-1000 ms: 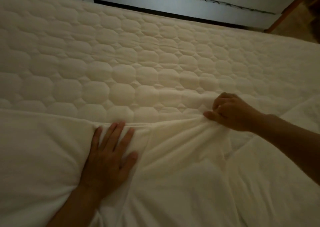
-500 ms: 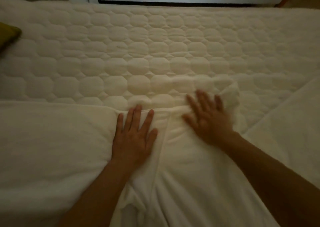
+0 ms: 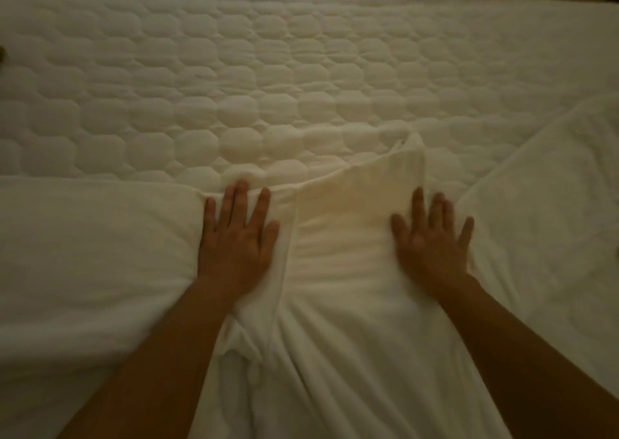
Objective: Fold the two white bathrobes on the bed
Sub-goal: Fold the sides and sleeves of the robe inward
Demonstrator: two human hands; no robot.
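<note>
The bathrobe (image 3: 351,287) under my palms is soft, thick terry, limp and a little heavy by the look of its deep creases. I judge it will drape and bunch rather than hold a line, so each fold needs pressing flat. It will not slip much on the quilted bed (image 3: 268,70). The best places to take hold are the hems and corners, such as the raised corner at 12 o'clock from my right hand (image 3: 432,247).

My left hand (image 3: 239,241) lies flat, fingers spread, on the cloth beside the long front seam, which runs from 1 o'clock down past my wrist. My right hand lies flat too, fingers fanned, on the panel's right part. Neither grip holds anything; both only press down.

The robe spreads from the bed's near edge toward me, between and beneath both hands. More white cloth (image 3: 552,204), perhaps the second robe, lies at 3 o'clock, just beside my right hand.
</note>
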